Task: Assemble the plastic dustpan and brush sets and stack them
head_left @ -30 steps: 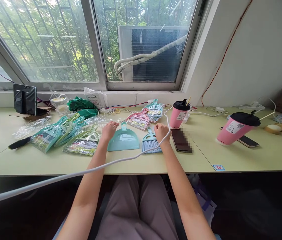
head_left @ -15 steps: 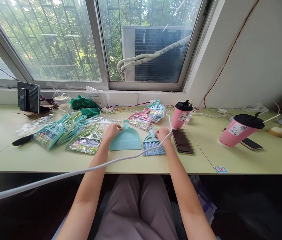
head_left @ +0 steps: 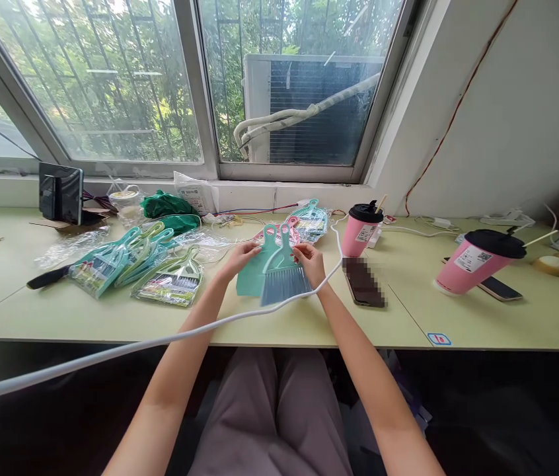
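My left hand (head_left: 240, 258) is closed on the upper left edge of a teal dustpan (head_left: 250, 276), which is tilted up off the table. With my right hand (head_left: 310, 262) I grip the side of a small teal hand brush (head_left: 284, 261) with blue-grey bristles. The brush overlaps the right part of the dustpan and hides it there. Both handles with hanging holes point away from me, side by side. Whether brush and dustpan touch, I cannot tell.
Left lie several bagged brush-and-dustpan sets (head_left: 168, 281) and a black-handled tool (head_left: 47, 276). Behind are more bagged sets (head_left: 312, 218). Right stand a pink cup (head_left: 359, 231), a phone (head_left: 363, 283) and a tilted pink cup (head_left: 475, 264). A white cable (head_left: 160, 340) crosses in front.
Both hands have come closer together. The dustpan has been raised and tilted, and the brush has moved left from the table to overlap it.
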The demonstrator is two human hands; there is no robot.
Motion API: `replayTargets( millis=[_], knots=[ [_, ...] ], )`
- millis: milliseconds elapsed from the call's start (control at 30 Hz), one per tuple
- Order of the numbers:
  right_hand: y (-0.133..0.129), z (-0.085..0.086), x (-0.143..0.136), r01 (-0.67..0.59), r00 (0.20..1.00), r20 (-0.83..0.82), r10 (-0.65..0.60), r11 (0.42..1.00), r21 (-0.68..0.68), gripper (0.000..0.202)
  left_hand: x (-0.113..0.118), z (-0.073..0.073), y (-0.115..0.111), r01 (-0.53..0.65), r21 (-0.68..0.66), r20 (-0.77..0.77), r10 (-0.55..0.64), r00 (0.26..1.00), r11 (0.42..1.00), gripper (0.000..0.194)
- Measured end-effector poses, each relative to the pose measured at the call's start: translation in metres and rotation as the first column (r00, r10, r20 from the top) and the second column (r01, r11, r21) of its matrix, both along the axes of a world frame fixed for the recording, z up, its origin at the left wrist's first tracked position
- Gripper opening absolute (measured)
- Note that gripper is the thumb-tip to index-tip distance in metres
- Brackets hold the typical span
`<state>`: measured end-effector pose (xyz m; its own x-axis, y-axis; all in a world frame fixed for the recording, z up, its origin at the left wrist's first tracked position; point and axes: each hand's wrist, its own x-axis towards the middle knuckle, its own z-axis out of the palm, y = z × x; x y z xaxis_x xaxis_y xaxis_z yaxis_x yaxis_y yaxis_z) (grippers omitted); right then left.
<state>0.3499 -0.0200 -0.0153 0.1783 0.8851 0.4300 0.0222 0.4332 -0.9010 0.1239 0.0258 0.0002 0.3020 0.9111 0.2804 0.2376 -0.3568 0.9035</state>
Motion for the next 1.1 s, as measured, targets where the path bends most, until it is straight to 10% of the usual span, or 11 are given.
replayTargets(
  millis=[200,500,733,1100],
  knots=[
    [-0.005,-0.008,-0.015,0.274,0.895,0.289,-0.339,0.931,0.241,0.024,0.021,0.004,-0.021,0.052,0.028,0.010,-0.052,0.999,0.998,0.041],
    [-0.014,-0.005,-0.022,0.523,0.665,0.471,-0.579,0.812,0.260,0.021,0.032,-0.011,-0.021,0.047,0.163,-0.089,-0.033,0.996,0.986,0.045],
    [0.009,-0.011,0.005,0.234,0.911,0.380,-0.160,0.960,-0.155,0.030,0.034,-0.012,-0.024,0.043,0.178,-0.065,-0.032,0.997,0.983,0.042],
    [0.008,-0.013,0.006,0.266,0.941,0.279,-0.194,0.931,-0.250,0.030,0.040,-0.010,-0.029,0.041,-0.017,0.055,-0.040,0.998,0.999,0.051]
  ],
)
